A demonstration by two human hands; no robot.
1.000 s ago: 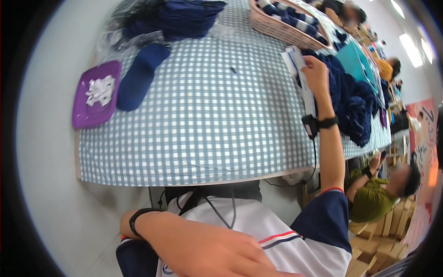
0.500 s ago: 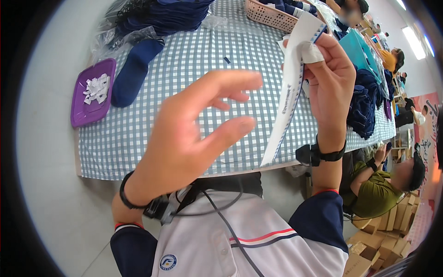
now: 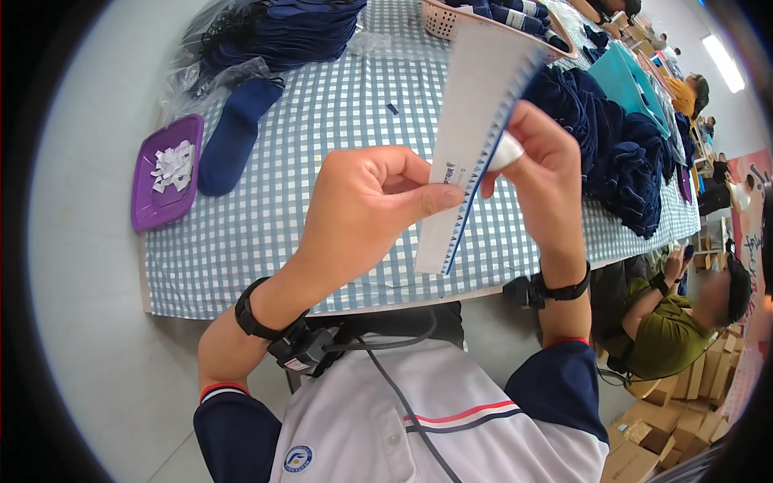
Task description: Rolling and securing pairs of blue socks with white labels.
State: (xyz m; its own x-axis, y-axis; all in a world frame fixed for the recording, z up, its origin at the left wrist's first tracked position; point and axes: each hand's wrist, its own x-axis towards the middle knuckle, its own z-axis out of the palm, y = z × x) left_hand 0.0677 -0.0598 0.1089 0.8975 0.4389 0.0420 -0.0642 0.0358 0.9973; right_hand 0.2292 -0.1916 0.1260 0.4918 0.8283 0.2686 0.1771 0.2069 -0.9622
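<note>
A long white paper band (image 3: pixel 463 121) with a blue triangle-patterned edge stands tilted in front of me, its far end blurred. My left hand (image 3: pixel 366 197) pinches its lower part between thumb and fingers. On the band's right side, my right hand (image 3: pixel 539 161) is closed at the blue edge, some fingers hidden behind the paper. Something small and white (image 3: pixel 507 153) covers or sits at the right thumb tip; I cannot tell which. A navy sock (image 3: pixel 237 133) lies flat to the left, beside a purple tray (image 3: pixel 145 213) of small white paper pieces (image 3: pixel 173 167).
A stack of navy socks (image 3: pixel 282 32) lies at the back left by clear plastic. A pink basket (image 3: pixel 439 22) holds banded navy rolls. More navy socks (image 3: pixel 628 169) pile up at right near a teal bin (image 3: pixel 624 80). A person in olive (image 3: pixel 668 322) sits at right.
My left hand has moved in from the left and now pinches the band. My right hand has come lower and left, bringing the band with it; its face is turned more toward me.
</note>
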